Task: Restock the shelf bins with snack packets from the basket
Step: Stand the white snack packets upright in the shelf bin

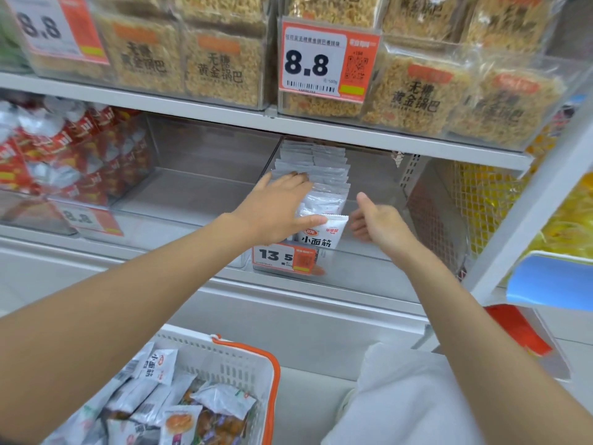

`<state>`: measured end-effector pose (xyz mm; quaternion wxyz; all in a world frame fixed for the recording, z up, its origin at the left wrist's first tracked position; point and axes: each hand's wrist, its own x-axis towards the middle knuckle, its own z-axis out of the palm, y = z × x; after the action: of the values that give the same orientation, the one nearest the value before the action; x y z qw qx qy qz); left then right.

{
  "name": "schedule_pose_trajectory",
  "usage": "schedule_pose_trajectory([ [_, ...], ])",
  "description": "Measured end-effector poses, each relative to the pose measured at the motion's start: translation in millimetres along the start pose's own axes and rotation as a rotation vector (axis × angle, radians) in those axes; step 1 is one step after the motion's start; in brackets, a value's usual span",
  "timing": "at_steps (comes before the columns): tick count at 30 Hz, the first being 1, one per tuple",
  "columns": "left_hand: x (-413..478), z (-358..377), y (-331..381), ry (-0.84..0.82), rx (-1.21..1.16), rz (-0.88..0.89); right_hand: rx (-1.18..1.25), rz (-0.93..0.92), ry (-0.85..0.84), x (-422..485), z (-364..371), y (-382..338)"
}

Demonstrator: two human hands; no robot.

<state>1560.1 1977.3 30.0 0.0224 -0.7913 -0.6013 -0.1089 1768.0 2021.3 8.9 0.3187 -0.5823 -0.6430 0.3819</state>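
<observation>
At seven o'clock, the white basket [231,364] holds loose snack packets [157,364]. Beyond, the left grip [276,203] presses flat-fingered on white, black-lettered packets [327,187] standing in the clear bin [359,255]. At its three o'clock, the right grip [378,221] is loosely curled and empty.

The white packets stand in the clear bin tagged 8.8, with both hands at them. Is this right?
No. In the head view the price tag on that clear bin reads 13.5, not 8.8. The white packets stand there, left hand and right hand at them.
</observation>
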Motion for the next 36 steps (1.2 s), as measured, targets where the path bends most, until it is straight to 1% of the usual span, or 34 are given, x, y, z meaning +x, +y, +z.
schedule_pose_trajectory([
  [1,-7,-1,0,0.083,0.002,-0.001,-0.021,-0.122,0.159,-10,3,-3],
  [2,-15,-2,-1,0.172,0.007,-0.004,-0.042,-0.244,0.276,-22,7,-7],
  [3,-24,-2,-1,0.258,0.013,-0.007,-0.055,-0.363,0.344,-35,12,-11],
  [5,-45,-3,-2,0.384,0.001,-0.033,-0.070,-0.544,0.360,-59,29,-16],
  [7,-72,-3,-5,0.393,-0.092,-0.136,-0.131,-0.630,0.280,-77,55,-14],
  [10,-116,9,-19,0.255,-0.196,-0.318,-0.245,-0.667,0.111,-90,95,-3],
  [13,-162,37,-44,0.039,-0.263,-0.439,-0.353,-0.673,-0.081,-98,130,9],
  [16,-203,68,-71,-0.206,-0.273,-0.536,-0.587,-0.619,-0.376,-104,168,22],
  [20,-244,104,-99,-0.454,-0.235,-0.608,-0.932,-0.553,-0.824,-113,221,55],
  [22,-251,114,-107,-0.575,-0.166,-0.592,-1.050,-0.502,-0.976,-118,245,80],
  [23,-252,119,-109,-0.609,-0.133,-0.589,-1.105,-0.478,-1.027,-121,255,92],
  [26,-252,126,-111,-0.622,-0.052,-0.572,-1.259,-0.384,-1.094,-128,278,129],
  [29,-251,129,-104,-0.670,-0.021,-0.510,-1.366,-0.286,-1.060,-137,300,163],
  [31,-247,128,-96,-0.700,-0.039,-0.496,-1.427,-0.294,-1.020,-141,312,174],
  [33,-245,129,-91,-0.712,-0.066,-0.487,-1.450,-0.332,-1.023,-142,319,176],
  [36,-244,131,-89,-0.725,-0.072,-0.495,-1.381,-0.384,-0.929,-141,324,168],
])
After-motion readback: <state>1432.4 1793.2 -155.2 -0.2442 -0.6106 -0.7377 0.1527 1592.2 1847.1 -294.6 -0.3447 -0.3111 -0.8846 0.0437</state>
